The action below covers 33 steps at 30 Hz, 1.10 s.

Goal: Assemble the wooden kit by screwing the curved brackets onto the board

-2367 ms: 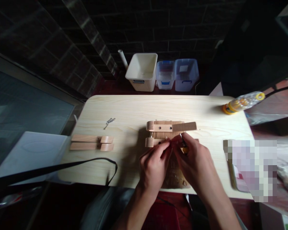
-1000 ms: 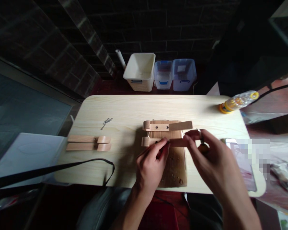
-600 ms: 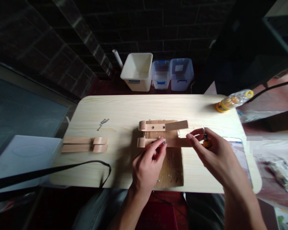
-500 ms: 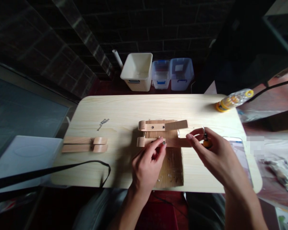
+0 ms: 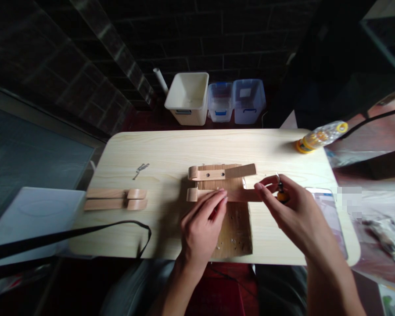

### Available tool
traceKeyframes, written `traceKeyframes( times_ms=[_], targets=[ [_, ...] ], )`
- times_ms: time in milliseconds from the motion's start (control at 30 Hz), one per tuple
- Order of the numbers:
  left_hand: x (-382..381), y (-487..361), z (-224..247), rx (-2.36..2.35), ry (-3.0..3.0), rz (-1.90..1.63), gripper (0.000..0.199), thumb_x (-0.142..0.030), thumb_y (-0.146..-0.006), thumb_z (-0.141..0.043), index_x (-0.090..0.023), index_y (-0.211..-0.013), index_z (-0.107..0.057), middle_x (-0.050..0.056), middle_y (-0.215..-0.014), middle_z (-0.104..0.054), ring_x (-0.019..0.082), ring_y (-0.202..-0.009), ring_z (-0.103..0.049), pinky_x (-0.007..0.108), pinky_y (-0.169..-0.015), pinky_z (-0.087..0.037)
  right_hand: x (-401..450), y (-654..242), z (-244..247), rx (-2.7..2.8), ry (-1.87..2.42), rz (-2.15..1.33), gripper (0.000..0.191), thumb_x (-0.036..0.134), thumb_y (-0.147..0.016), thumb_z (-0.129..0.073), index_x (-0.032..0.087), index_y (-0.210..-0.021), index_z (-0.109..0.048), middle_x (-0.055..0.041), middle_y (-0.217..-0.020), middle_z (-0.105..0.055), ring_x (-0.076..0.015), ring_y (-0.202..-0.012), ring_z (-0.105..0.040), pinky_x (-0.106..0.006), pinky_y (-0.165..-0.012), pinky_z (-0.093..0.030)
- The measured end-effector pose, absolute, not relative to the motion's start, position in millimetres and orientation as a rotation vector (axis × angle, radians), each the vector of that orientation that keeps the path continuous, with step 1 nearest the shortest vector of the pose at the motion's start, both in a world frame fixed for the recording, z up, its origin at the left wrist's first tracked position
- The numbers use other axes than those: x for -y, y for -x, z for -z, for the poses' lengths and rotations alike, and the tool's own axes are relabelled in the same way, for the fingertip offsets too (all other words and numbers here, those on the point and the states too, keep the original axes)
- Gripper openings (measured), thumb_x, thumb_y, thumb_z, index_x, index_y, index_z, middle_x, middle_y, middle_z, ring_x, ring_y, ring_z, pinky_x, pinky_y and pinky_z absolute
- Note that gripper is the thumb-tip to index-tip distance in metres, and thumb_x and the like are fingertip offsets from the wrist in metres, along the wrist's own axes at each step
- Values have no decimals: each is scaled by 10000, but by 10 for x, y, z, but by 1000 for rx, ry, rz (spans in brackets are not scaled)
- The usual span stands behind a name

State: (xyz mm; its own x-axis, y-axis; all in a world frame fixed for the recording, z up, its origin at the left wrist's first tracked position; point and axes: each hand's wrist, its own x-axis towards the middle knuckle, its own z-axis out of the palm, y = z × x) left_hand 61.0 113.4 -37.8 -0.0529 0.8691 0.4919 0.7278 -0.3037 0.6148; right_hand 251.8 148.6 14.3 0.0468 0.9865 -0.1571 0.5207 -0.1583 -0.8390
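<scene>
My left hand [image 5: 204, 226] is over the lower wooden hook [image 5: 242, 195], its thumb and fingertips pressed together at the strip's middle. Whatever they pinch is hidden. My right hand [image 5: 294, 206] pinches that hook's right end between thumb and finger. A small screwdriver [image 5: 282, 196] with a yellow-and-black handle is tucked in the same hand, its metal shaft pointing up. Just beyond lies a second wooden hook [image 5: 215, 174] with two dark holes. Both hooks rest across a brown wooden board [image 5: 238, 237] with several small holes in it.
Two more wooden hooks [image 5: 107, 198] lie on the table's left side, below a few screws [image 5: 141, 169]. A clear bottle with yellow ends [image 5: 321, 137] stands at the back right. A phone [image 5: 332, 215] sits by the right edge. Plastic bins [image 5: 187, 112] stand behind the table.
My left fingertips have closed in over the lower hook's right hole, which showed beside them before. My right hand keeps its hold on the strip and screwdriver.
</scene>
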Motion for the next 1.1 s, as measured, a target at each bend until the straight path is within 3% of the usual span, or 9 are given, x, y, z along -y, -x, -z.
traceKeyframes(
  times_ms=[100,533,767,1100],
  targets=[
    [-1139,-608,365,-1720,-2051,-1276,201,-148,-904,-680,-216,-1074,-762,47,-1025,-791,152,-882,-749,251,-849,-623,-1484,-2519,-140,1522,1741,-1015,458,629,-907,-562,185,-865,-667,-56,-709,-680,-138,-529,-539,-227,-423,-343],
    [-1160,-539,398,-1761,-2057,-1244,189,-200,-869,-742,-219,-1053,-777,16,-839,-789,72,-580,-657,170,-688,-580,-1487,-2615,-101,1494,1804,-965,475,650,-898,-577,187,-843,-662,-31,-659,-666,-120,-480,-495,-230,-424,-344],
    [-1288,-317,351,-1484,-2159,-1109,156,-184,-877,-717,-218,-1019,-772,11,-834,-782,63,-561,-604,169,-646,-557,-1455,-2740,-138,1381,1832,-1004,493,653,-911,-558,176,-897,-678,15,-512,-562,-110,-386,-420,-232,-392,-327],
    [-1539,-62,296,-1115,-2219,-920,126,-179,-878,-727,-226,-984,-778,-24,-745,-750,60,-546,-578,180,-576,-498,-1541,-2651,66,1149,1772,-1127,553,679,-882,-586,177,-1086,-695,64,-476,-430,-100,-371,-380,-203,-316,-248]
  ],
)
